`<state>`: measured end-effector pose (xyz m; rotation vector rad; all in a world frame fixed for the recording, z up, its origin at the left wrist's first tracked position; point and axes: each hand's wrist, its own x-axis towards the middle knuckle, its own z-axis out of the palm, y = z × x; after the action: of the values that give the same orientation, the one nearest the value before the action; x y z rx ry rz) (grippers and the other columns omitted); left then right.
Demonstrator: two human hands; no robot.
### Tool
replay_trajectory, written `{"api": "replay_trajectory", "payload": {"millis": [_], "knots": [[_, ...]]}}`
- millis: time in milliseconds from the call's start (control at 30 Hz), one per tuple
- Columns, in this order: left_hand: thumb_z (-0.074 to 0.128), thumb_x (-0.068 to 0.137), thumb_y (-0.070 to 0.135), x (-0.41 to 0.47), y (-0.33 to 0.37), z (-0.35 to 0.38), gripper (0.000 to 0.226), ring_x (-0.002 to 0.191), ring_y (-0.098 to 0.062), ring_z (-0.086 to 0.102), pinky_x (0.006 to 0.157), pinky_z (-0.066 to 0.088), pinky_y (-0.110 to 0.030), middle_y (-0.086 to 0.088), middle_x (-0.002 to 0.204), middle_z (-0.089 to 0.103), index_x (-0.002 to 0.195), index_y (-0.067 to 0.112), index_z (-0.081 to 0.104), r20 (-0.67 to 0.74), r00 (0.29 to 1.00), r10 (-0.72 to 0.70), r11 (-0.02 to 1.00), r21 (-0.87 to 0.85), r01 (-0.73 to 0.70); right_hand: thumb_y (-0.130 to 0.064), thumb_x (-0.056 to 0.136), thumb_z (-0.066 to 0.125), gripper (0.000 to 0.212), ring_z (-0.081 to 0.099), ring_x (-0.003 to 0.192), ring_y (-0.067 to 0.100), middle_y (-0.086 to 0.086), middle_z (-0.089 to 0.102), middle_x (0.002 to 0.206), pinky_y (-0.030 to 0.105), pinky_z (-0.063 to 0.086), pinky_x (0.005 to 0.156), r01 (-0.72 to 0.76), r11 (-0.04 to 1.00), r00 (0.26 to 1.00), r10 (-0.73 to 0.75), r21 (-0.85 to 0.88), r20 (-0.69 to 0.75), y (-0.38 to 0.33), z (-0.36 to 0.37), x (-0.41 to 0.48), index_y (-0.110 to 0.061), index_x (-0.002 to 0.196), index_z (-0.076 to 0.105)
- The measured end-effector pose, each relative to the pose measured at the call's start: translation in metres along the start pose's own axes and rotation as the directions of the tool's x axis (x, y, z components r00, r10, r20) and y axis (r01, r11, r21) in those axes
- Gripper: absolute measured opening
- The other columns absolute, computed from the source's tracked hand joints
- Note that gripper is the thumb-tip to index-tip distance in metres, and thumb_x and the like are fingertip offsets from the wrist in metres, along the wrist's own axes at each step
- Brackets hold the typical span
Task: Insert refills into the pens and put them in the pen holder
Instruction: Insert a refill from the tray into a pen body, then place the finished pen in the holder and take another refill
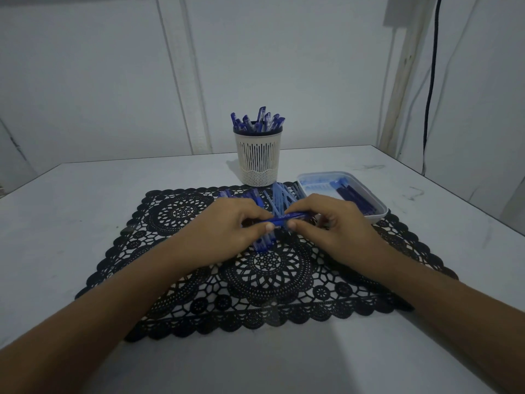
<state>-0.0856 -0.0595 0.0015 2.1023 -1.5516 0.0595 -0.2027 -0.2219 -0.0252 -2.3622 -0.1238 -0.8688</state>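
Observation:
Both hands meet over the middle of a black lace mat (176,280). My left hand (227,227) and my right hand (326,220) pinch the two ends of one blue pen (284,218), held level just above the mat. A few more blue pen parts (262,243) lie under my left hand. A bundle of pale blue refills (279,196) lies on the mat behind my fingers. At the back stands a white slatted pen holder (258,157) with several blue pens (260,120) upright in it.
A shallow white tray (312,177) with several dark blue pens (355,199) sits at the mat's right rear corner. More blue caps (241,194) lie left of the refills. The white table (85,194) ends at a wall behind; a black cable (430,81) hangs at right.

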Motion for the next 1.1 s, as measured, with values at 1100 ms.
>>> {"api": "replay_trajectory", "payload": {"millis": [1100], "knots": [[0.048,0.083,0.009,0.181,-0.044,-0.052,0.072,0.067,-0.027,0.056,0.070,0.050,-0.039,-0.005,0.068,0.054,0.142,0.033,0.017,-0.440,0.842,-0.311,0.949,-0.090,0.302,-0.040,0.098,0.032,0.052,0.016,0.139,0.011,-0.005,0.012,0.154,0.020,0.012,0.110,-0.068,0.925,0.887,0.228,-0.373,0.403,0.001,0.021,-0.006,-0.019,0.145,0.025]]}}
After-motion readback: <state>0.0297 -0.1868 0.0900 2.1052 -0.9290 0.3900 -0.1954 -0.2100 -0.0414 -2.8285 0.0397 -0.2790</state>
